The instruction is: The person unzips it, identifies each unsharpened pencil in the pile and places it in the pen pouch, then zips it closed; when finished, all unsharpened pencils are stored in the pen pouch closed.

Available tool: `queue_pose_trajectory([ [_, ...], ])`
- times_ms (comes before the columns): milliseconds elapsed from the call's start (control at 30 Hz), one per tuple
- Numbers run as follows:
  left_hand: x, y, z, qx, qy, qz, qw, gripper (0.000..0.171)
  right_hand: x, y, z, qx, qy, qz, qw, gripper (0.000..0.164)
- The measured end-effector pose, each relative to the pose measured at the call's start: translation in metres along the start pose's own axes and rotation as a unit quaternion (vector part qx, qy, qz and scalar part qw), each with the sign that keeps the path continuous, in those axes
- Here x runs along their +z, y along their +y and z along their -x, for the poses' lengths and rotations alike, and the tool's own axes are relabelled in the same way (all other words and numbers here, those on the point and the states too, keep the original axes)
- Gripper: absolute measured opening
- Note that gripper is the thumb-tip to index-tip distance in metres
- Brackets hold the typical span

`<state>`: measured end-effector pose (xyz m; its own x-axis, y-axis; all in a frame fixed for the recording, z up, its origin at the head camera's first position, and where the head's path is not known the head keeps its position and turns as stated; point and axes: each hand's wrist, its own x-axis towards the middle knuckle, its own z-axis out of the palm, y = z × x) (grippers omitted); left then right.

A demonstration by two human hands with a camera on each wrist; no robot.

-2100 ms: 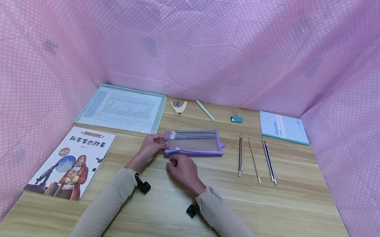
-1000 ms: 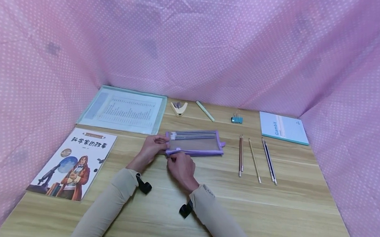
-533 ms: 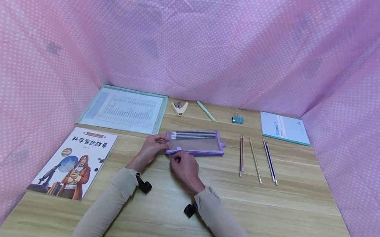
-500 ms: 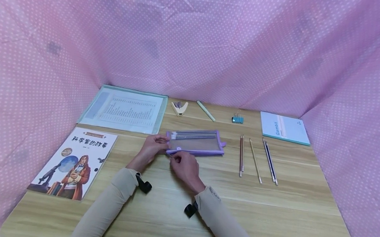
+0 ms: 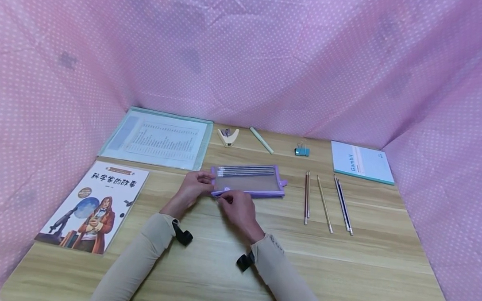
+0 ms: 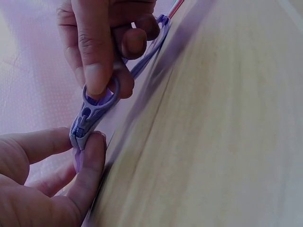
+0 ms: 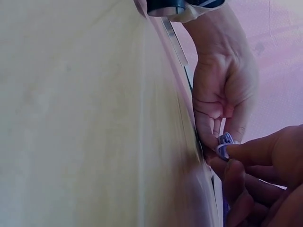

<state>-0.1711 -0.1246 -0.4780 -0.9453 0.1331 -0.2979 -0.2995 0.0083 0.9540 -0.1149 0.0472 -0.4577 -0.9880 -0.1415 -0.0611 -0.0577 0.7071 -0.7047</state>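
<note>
A purple mesh zip pencil case (image 5: 249, 184) lies flat in the middle of the table, with several dark striped pencils (image 5: 246, 170) showing through its far side. My left hand (image 5: 192, 189) pinches its near left corner; in the left wrist view, thumb and finger hold the zip's end. My right hand (image 5: 240, 209) is just in front of the case's near edge. It pinches the ring-shaped zipper pull (image 6: 97, 109) between thumb and curled forefinger, close to the left fingertips. How far the zip is open cannot be told.
Loose pencils (image 5: 322, 204) lie right of the case. Behind are a stapler-like tool (image 5: 227, 138), a pale green pen (image 5: 261, 140), a teal binder clip (image 5: 302, 151) and a notebook (image 5: 360, 162). Left stand a document folder (image 5: 161, 136) and a picture book (image 5: 93, 207). Pink cloth walls surround the table.
My right hand has shifted slightly right along the case's near edge over the last second. The left hand keeps its hold on the corner, and the case stays nearly in place.
</note>
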Motion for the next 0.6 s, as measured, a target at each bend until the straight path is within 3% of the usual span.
queue_pose_trajectory([
  [600, 0.0002, -0.0046, -0.0021, 0.001, 0.001, 0.010, 1.0000, 0.046, -0.0009, 0.0053, -0.0061, -0.061, 0.038, 0.013, 0.997, 0.006],
])
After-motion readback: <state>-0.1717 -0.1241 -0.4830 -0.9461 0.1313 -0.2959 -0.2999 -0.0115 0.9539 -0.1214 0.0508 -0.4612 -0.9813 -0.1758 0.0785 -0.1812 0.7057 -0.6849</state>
